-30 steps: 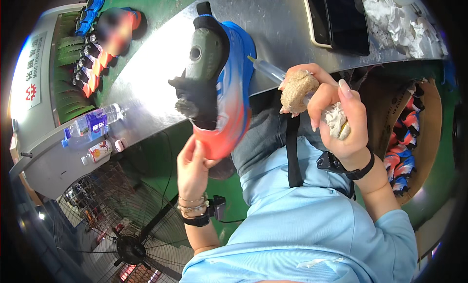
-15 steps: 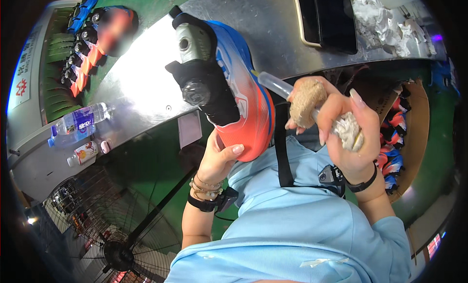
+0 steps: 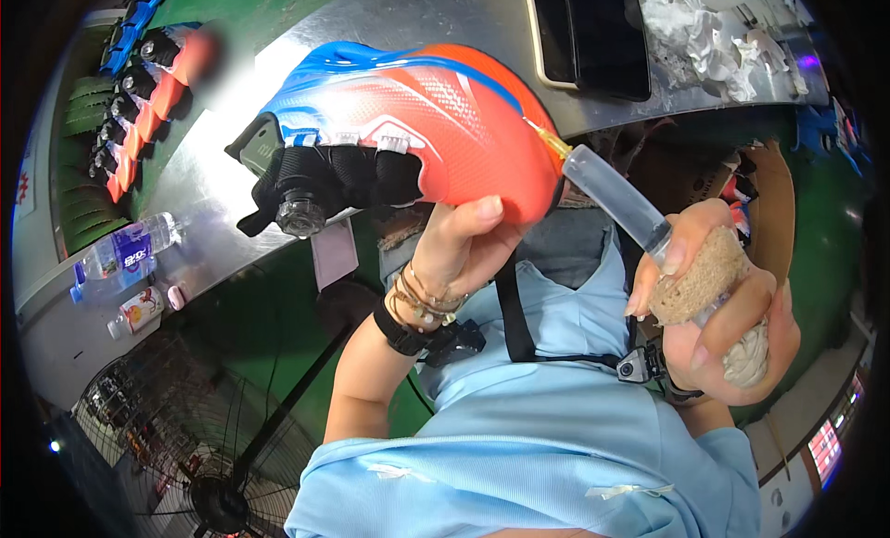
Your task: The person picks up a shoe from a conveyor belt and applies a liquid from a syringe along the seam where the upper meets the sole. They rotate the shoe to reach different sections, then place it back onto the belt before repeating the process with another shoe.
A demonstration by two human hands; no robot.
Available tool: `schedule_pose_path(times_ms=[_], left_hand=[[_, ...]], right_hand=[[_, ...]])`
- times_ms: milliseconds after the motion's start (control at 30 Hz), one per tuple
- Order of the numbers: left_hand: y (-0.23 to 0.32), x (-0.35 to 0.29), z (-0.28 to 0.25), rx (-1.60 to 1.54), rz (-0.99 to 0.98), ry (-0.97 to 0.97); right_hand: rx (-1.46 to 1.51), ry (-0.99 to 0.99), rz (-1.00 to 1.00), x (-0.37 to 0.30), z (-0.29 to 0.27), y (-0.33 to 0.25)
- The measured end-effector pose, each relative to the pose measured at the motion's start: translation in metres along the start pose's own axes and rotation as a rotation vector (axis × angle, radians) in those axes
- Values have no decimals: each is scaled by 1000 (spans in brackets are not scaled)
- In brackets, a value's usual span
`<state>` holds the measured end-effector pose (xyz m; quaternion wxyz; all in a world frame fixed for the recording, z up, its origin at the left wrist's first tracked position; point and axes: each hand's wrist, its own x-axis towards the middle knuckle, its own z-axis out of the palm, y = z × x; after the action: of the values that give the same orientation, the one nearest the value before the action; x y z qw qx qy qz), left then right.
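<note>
My left hand [image 3: 464,246] grips an orange, white and blue sports shoe [image 3: 445,121] from below at the toe, thumb against its upper. The shoe is tilted on its side, heel to the left, with a grey-green last [image 3: 261,148] in its black collar. My right hand [image 3: 714,306] is closed around a clear syringe [image 3: 616,199]. The syringe's yellow-based needle points at the seam between upper and sole near the toe; its tip seems to touch there. A tan sponge [image 3: 700,278] and a whitish wad [image 3: 746,357] are also held in that hand.
A metal table [image 3: 482,28] lies beyond the shoe, with a dark phone-like device [image 3: 593,37] and crumpled white tissue [image 3: 718,42]. Bottles [image 3: 125,250] stand at left, near a row of similar shoes [image 3: 148,116]. A fan [image 3: 218,501] is at lower left, a cardboard box [image 3: 774,185] at right.
My left hand has raised and turned the shoe from lengthwise to sideways, heel swinging left. My right hand has moved right and a little down, the syringe's needle staying near the sole seam.
</note>
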<state>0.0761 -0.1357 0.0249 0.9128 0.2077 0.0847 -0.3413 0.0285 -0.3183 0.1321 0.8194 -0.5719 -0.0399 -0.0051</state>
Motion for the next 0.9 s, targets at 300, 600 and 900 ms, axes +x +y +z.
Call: schedule_pose_path(times_ms=[300,600,900], left_hand=[[-6,27,-3,-17,68,-69],[-4,47,0,39,135,-120],[3,52,32,-72,200,1]], right_hand=[[-156,52,-54,-9,-6,-2],[-111,122,-74,-13,-2,2],[-158,206,-212,-8,12,14]])
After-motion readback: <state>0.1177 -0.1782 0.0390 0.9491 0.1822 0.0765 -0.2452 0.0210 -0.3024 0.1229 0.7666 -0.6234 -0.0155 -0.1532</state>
